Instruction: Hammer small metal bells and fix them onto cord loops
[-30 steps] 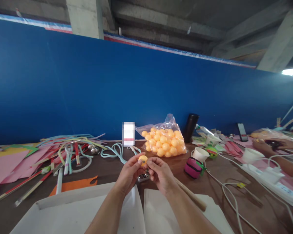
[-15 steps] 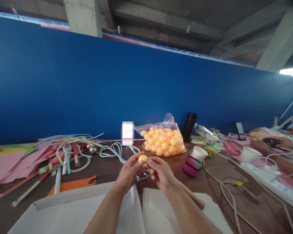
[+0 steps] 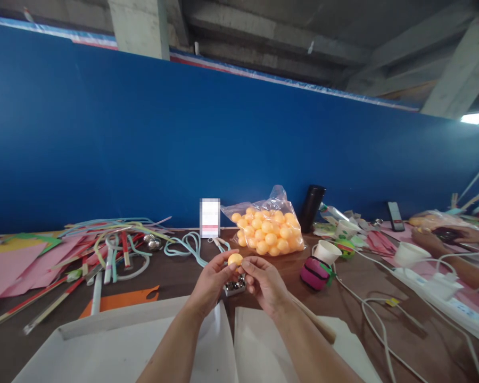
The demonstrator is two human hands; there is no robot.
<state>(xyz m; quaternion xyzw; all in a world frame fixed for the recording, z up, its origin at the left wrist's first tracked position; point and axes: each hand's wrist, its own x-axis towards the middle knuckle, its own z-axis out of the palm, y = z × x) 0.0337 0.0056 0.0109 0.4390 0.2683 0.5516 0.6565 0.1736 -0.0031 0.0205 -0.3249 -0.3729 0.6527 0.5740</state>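
My left hand [image 3: 212, 280] and my right hand [image 3: 264, 282] meet in front of me, both pinching one orange ping-pong ball [image 3: 235, 259] between their fingertips. Just under the ball sits a small tray of metal balls [image 3: 234, 286] on the brown table [image 3: 175, 276]. A clear bag of several orange balls [image 3: 267, 230] lies a little beyond my hands. White sheets [image 3: 115, 346] lie below my forearms.
Coloured straws and sticks [image 3: 112, 247] and pink paper [image 3: 11, 268] spread at left. A black cylinder [image 3: 312, 208], paper cups [image 3: 328, 251], a pink pouch [image 3: 316, 273] and white cables [image 3: 377, 314] lie at right. Another person's arms [image 3: 455, 250] rest at far right. A blue wall stands behind.
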